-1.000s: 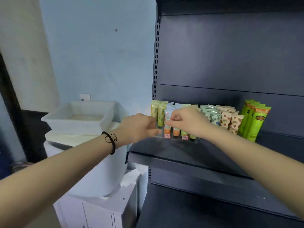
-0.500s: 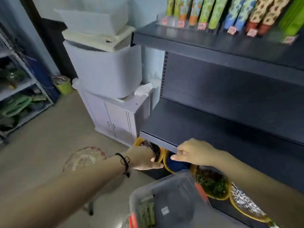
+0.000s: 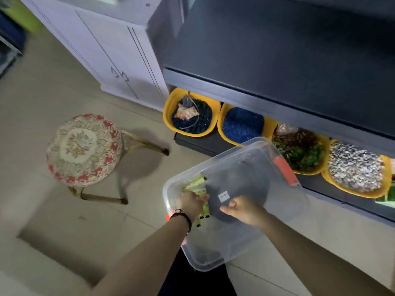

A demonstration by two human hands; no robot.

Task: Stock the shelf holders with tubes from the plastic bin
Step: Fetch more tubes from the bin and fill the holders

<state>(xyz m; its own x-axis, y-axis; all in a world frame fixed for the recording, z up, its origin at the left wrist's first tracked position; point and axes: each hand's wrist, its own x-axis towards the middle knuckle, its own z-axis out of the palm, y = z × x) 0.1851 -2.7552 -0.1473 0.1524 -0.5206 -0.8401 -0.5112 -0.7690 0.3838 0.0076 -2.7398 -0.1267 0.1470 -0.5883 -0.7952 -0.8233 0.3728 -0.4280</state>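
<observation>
Since the shelf holders are out of the head view, how many are filled cannot be read here; judging by the plastic bin, most of its floor shows bare and only a small cluster of yellow-green tubes lies at its 9 o'clock side, so the stocking looks well along with at least 1 more trip left. The step in hand seems to be another pick. The left hand is down in the bin, right on the tubes, which poke out at its 12 o'clock and 6 o'clock; whether its fingers have closed on any I cannot tell. The right hand, at the left's 3 o'clock, hovers loosely half-open and empty, the tubes at its 9 o'clock.
</observation>
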